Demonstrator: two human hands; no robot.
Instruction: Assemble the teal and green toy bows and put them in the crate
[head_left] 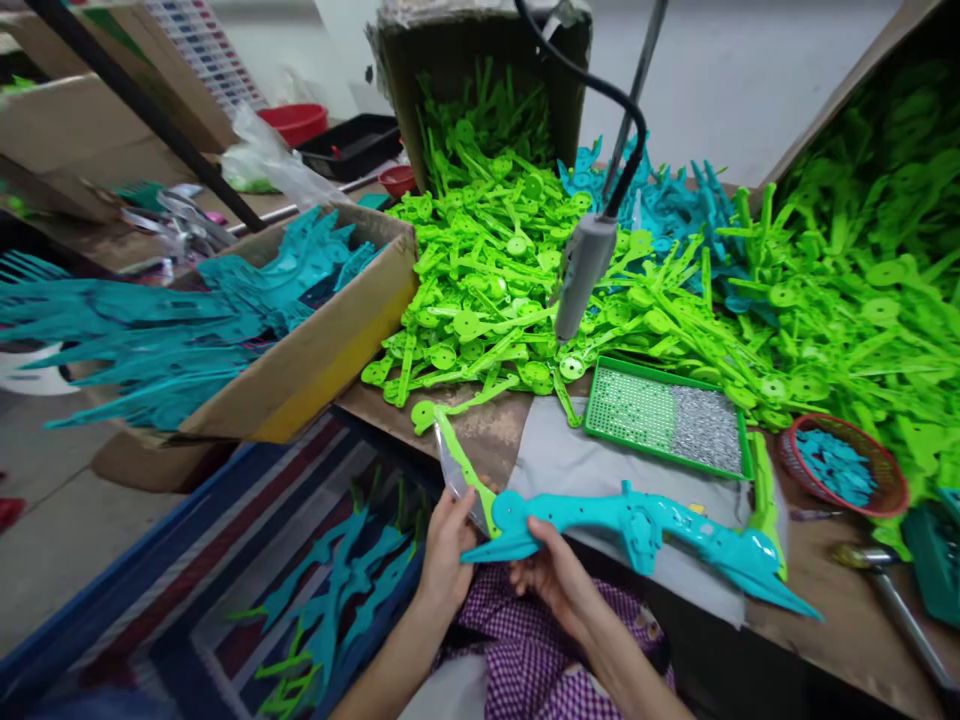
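Note:
My left hand [448,535] is closed around the lower end of a green plastic arm [456,450], which has a clear or greyish strip along one side and a round disc at its top. My right hand [556,580] pinches the near end of a long blue plastic part [600,512], thumb on top. The two plastic pieces meet between my hands, but whether they are joined I cannot tell. At its far right end the blue part lies over another green arm [763,500]. Beneath it spreads a grey cloth [547,450].
Behind the cloth, a green tray [592,430] holds small metal pieces. Green arms [480,290] are heaped across the table. A red basket [787,460] and a hammer [904,610] sit at right. A carton [337,340] of blue parts stands left; a grey tool [585,270] hangs overhead.

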